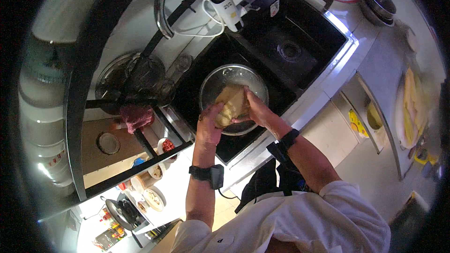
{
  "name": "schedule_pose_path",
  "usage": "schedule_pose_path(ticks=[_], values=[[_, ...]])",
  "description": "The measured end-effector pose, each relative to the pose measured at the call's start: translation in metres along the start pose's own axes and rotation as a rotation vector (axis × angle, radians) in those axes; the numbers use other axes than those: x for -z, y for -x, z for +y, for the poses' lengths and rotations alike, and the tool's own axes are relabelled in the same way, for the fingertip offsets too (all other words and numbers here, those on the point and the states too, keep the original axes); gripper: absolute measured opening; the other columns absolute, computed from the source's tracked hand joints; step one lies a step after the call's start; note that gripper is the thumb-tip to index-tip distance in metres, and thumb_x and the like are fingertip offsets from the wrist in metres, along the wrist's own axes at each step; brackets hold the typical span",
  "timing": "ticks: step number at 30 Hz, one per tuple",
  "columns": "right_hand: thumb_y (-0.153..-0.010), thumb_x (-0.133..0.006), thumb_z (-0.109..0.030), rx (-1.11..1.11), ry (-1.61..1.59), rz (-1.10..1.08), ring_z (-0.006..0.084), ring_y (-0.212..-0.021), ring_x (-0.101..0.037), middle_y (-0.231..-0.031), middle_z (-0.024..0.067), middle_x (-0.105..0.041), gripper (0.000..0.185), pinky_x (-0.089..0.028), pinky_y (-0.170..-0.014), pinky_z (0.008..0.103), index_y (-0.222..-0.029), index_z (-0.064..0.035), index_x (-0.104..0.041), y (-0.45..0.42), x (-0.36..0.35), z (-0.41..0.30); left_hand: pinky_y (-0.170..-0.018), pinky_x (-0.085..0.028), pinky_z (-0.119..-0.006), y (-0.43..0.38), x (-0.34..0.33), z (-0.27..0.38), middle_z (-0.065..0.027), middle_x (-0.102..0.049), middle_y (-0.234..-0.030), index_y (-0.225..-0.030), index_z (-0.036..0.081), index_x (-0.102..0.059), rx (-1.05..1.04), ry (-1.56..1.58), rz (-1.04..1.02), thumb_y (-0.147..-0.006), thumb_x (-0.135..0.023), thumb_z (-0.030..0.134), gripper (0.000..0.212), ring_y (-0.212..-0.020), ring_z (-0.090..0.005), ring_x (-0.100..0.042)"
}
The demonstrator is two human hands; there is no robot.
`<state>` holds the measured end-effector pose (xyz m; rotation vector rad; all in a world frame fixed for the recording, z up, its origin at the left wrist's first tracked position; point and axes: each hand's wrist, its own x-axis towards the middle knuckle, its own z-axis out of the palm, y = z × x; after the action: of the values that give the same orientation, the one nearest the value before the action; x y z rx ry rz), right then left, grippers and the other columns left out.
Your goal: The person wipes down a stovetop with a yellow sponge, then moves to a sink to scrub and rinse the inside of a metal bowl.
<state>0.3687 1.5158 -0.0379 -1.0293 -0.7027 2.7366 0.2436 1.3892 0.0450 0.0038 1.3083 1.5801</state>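
Observation:
Over a round metal bowl (pixel 235 67) in the black sink, my two hands hold a tan, box-like thing (pixel 235 95) between them. Pale yellow pieces (pixel 226 113) show at its near left side; whether they lie in it or belong to it, I cannot tell. My left hand (pixel 210 123) grips the left side, with the fingers partly hidden. From the right, my right hand (pixel 257 110) holds the other side, thumb at the top and fingers underneath. The bowl stands in the left basin (pixel 190 95) and appears to hold liquid.
A curved chrome faucet (pixel 160 10) and a white corded device (pixel 226 10) are behind the bowl. Right of them is a second basin (pixel 309 31). A black rack (pixel 140 147) with a pink cloth (pixel 137 117) stands left. Several food dishes (pixel 153 199) lie beyond it; metal pots (pixel 379 3) are far right.

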Motion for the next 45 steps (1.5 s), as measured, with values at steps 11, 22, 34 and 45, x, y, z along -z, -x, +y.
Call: schedule_pose_path(ticks=[11, 22, 34, 45], values=[[-0.093, -0.065, -0.013, 0.741, 0.905, 0.037, 0.0230, -0.110, -0.063, -0.117, 0.0122, -0.066, 0.025, -0.051, -0.095, 0.0361, -0.118, -0.0069, -0.061, 0.023, -0.060, -0.022, -0.108, -0.043, -0.050, 0.012, -0.010, -0.013, -0.0104, -0.058, -0.135, -0.137, 0.010, -0.052, 0.064, 0.386, -0.058, -0.105, -0.039, 0.051, 0.054, -0.126, -0.0307, -0.055], [-0.093, -0.062, -0.041, 1.175, 1.607, -0.281, 0.0267, -0.101, -0.057, -0.097, 0.0037, -0.065, 0.031, -0.044, -0.087, 0.0495, -0.086, -0.0112, -0.069, 0.040, -0.084, -0.003, -0.092, -0.054, -0.041, -0.002, -0.015, 0.003, -0.0118, -0.068, -0.113, -0.121, 0.006, -0.062, -0.062, 0.336, -0.198, -0.105, -0.047, 0.044, 0.044, -0.103, -0.0274, -0.066], [-0.095, -0.064, -0.016, 1.202, 1.203, -0.230, 0.0375, -0.114, -0.053, -0.118, 0.0174, -0.058, 0.029, -0.041, -0.100, 0.0503, -0.119, -0.0025, -0.054, 0.013, -0.065, -0.006, -0.089, -0.054, -0.037, -0.041, 0.014, -0.024, -0.0089, -0.069, -0.111, -0.115, 0.007, -0.065, -0.117, 0.377, -0.238, -0.104, -0.047, 0.034, 0.034, -0.101, -0.0228, -0.066], [-0.104, -0.052, -0.029, 0.544, 0.781, 0.065, 0.0331, -0.110, -0.065, -0.116, 0.0199, -0.066, 0.036, -0.051, -0.094, 0.0396, -0.128, -0.0028, -0.059, -0.005, -0.064, 0.003, -0.095, -0.052, -0.041, -0.047, -0.018, -0.047, -0.0124, -0.066, -0.118, -0.120, 0.004, -0.062, -0.076, 0.212, 0.246, -0.107, -0.037, 0.040, 0.046, -0.107, -0.0284, -0.064]])
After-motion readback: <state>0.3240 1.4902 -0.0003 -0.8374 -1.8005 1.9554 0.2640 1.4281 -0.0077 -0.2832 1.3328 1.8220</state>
